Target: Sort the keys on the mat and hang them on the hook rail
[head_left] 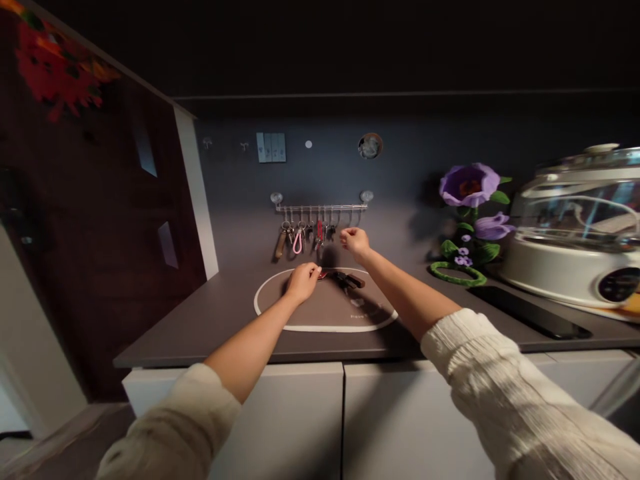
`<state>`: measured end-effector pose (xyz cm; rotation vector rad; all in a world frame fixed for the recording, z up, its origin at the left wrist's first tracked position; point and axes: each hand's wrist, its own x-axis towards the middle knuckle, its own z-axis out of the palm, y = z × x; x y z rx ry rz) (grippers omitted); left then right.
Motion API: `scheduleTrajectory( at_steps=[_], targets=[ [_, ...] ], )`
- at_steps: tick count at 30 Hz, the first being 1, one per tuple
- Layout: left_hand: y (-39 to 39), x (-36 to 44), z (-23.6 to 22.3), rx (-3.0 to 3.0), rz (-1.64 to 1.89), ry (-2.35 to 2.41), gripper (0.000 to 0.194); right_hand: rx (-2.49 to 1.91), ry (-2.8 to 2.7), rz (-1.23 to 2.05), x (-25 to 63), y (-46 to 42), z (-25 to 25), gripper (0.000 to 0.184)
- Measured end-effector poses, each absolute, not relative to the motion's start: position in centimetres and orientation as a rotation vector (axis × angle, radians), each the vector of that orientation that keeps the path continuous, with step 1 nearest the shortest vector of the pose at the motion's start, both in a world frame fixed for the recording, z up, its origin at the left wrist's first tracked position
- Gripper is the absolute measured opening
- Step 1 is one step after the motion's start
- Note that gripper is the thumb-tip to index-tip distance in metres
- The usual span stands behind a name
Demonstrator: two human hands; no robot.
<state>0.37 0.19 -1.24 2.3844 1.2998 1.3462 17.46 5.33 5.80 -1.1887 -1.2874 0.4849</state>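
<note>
Your counter (195, 323) carries a pale-rimmed mat (310, 310) with keys (350, 281) on it; rightward, there's your flowers (470, 185), phone (530, 311), appliance (560, 263).

Mat (320, 313) brown, pale rim. Counter (165, 327) dark grey-brown. Cabinets (290, 413) white. Sleeves (475, 353) cream. Hanging strap (298, 241) pink, key item to its right (320, 230) red. Right: flowers (470, 185) purple, leaves (487, 252) green, ring (457, 274) green; appliance (555, 260) off-white; phone (530, 311) black. Left: door (100, 233) dark red-brown; flowers upper left (55, 73) red and orange.

Small pale lettering (364, 316) on mat (310, 311), too blurred to read
</note>
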Motion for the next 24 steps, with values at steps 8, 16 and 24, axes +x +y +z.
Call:
scheduleTrajectory(
  at_steps=[8, 16, 24],
  targets=[
    [-0.2, 2.0, -1.1, 2.241, 1.367, 1.311, 0.017, -1.346, -1.474, 0.416, 19.0, 0.2, 2.0, 0.008],
    [0.1, 3.3, -1.3, 2.097, 1.336, 1.481, 0.015, -1.592, -1.802, 0.106, 19.2, -1.4, -0.4, 0.016],
    [-0.3, 2.9, -1.4, 2.235, 1.251, 1.496, 0.016, -1.638, -2.072, -0.153, 18.6, -1.3, 0.1, 0.026]
  ],
)
